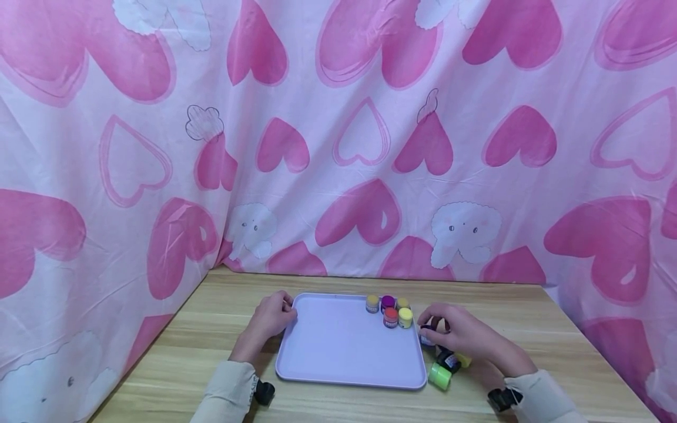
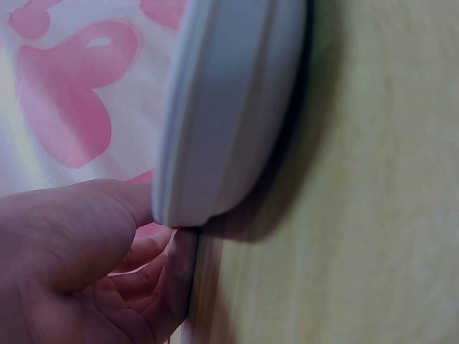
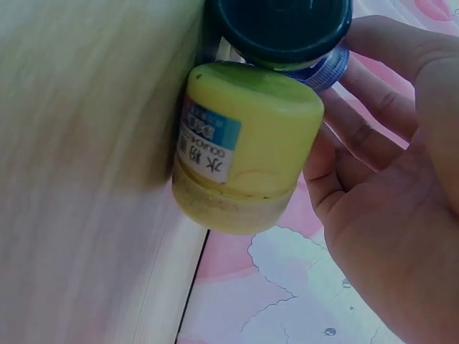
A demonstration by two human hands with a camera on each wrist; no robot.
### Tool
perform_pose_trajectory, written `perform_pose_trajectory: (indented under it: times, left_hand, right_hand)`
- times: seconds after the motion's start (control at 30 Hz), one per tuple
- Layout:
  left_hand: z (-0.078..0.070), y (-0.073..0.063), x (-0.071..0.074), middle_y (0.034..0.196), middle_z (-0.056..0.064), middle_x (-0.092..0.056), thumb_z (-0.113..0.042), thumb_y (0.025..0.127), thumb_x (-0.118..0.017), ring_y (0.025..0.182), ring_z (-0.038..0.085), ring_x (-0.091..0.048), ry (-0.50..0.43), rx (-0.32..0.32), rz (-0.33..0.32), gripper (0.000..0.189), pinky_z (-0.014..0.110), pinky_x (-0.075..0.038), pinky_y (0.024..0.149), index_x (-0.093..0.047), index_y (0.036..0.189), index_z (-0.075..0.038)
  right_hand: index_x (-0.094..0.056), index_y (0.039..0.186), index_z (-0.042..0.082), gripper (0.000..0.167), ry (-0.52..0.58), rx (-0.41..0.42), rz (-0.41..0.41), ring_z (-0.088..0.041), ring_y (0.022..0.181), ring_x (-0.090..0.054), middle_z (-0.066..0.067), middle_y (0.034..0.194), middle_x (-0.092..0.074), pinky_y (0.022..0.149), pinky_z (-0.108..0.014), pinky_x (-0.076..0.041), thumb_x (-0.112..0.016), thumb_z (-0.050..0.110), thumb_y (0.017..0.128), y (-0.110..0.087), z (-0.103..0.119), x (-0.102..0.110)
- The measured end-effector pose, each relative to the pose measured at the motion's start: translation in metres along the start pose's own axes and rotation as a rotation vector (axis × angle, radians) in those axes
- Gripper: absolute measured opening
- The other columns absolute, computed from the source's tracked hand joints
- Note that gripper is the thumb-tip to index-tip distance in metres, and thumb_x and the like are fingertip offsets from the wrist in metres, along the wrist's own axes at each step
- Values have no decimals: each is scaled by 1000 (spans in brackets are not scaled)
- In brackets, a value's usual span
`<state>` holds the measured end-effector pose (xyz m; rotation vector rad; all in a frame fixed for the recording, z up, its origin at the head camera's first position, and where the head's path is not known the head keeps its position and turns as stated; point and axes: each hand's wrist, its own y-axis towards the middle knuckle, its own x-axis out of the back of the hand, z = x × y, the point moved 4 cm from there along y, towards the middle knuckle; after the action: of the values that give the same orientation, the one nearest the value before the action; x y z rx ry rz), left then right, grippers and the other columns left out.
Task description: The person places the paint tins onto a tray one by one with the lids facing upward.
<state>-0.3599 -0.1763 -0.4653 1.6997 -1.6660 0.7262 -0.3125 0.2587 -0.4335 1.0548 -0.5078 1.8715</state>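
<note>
Left hand pinches the left rim of a lilac tray bearing five small jars; right hand bends around a dark jar beside the right rim, grip unclear.

Cannot read labels on jars in tray: too small. Cannot see whole dark jar: cut off at top of right wrist view.

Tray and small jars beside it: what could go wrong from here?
The green jar seems to lie on its side and might roll. The nearby right hand could knock the black jar beside the green one. The left hand touches the tray; a jerk might topple its five jars.
</note>
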Motion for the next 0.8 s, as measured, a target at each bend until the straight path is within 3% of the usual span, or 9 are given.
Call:
perform_pose_trajectory:
  times: [0.17,0.4,0.8]
  left_hand:
    - [0,0,0,91,5,-70,-11,94,-74,81,17,-64,-3,-6,-2,20,33,-57,72,-68,111,-2]
    - [0,-1,0,90,4,-70,-11,94,-74,81,17,-64,-8,5,-2,20,32,-56,73,-69,111,-2]
    - [-1,-1,1,91,5,-70,-11,94,-74,82,17,-64,-7,2,-5,20,32,-57,74,-69,111,-3]
  right_hand:
    - [-77,119,19,22,-27,23,-33,-3,94,-64,15,105,-73,76,-24,-55,-75,33,103,1,3,2]
    - [-78,123,23,26,-25,-23,-27,-6,97,-64,17,107,-73,80,-23,-55,-76,37,102,1,7,3]
    - [-78,127,24,26,-60,-13,-56,-3,98,-63,17,112,-75,81,-23,-56,-72,37,104,3,13,3]
